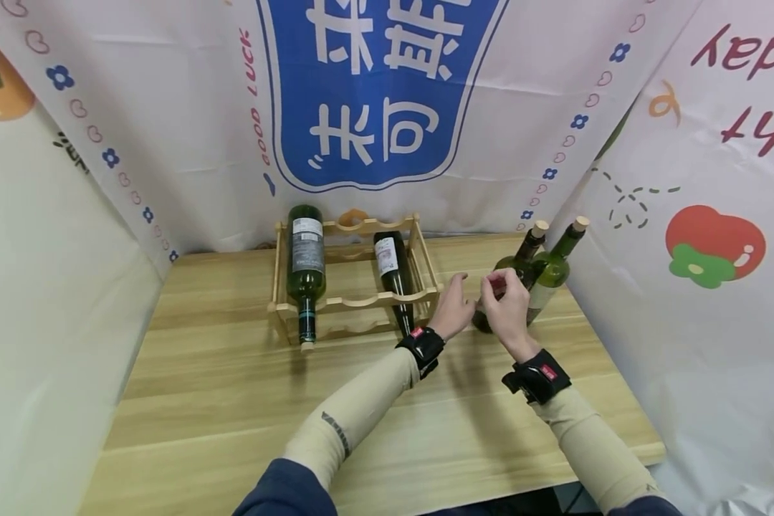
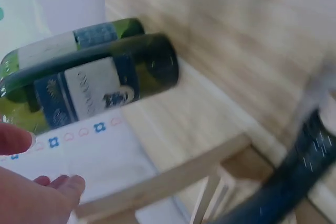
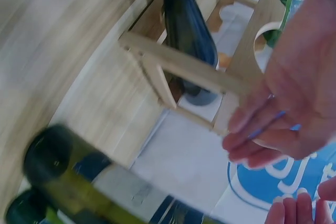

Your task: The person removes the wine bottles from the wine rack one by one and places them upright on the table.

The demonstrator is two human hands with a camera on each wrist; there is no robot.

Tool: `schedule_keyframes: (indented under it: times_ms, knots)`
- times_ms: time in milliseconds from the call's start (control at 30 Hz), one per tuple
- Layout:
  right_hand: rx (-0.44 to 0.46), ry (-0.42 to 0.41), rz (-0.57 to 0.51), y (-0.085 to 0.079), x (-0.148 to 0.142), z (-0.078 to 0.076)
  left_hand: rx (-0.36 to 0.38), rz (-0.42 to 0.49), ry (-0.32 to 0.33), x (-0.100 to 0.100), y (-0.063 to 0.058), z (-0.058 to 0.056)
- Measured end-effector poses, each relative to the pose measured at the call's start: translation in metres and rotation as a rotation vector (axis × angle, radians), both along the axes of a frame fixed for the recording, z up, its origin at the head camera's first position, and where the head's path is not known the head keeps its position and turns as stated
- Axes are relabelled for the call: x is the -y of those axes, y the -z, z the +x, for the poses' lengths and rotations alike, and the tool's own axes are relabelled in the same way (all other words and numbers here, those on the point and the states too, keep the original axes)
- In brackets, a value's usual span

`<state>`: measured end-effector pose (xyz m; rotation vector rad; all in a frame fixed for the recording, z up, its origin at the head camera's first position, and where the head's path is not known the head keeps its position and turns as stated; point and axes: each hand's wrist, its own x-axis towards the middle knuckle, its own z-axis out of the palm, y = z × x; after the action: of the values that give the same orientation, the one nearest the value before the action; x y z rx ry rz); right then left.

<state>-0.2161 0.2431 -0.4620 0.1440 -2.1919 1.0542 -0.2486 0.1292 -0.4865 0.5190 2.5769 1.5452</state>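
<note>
My left hand (image 1: 454,308) is beside the right end of the wooden wine rack (image 1: 355,301), fingers loosely extended and nothing in its grasp. Just in front of two corked wine bottles is my right hand (image 1: 508,308), its fingers bent loosely. In the right wrist view its fingers (image 3: 299,211) show a gap from the thumb and hold nothing. The dark-necked bottle (image 1: 527,251) stands upright, partly behind that hand; the green bottle (image 1: 555,265) stands to its right. Both labels (image 2: 93,87) show in the left wrist view.
A green wine bottle (image 1: 306,265) lies on the rack's left side, its corked neck towards me. On the right side lies a dark bottle (image 1: 393,269), neck also forward. The wooden table (image 1: 219,401) meets printed cloth walls (image 1: 200,158) at the back and sides.
</note>
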Motion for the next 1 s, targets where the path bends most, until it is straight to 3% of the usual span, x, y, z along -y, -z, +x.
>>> schedule_keyframes:
  times_ms: [233, 567, 1000]
  knots:
    - [0.028, -0.043, 0.025, 0.007, 0.024, -0.010, -0.127, -0.023, -0.045, 0.027, -0.014, 0.009]
    - [0.067, -0.124, 0.049, 0.009, 0.054, -0.019, -0.245, -0.067, -0.143, 0.078, -0.027, 0.003]
    - [0.124, -0.210, 0.118, 0.015, 0.077, -0.024, -0.209, 0.028, -0.354, 0.150, -0.038, 0.004]
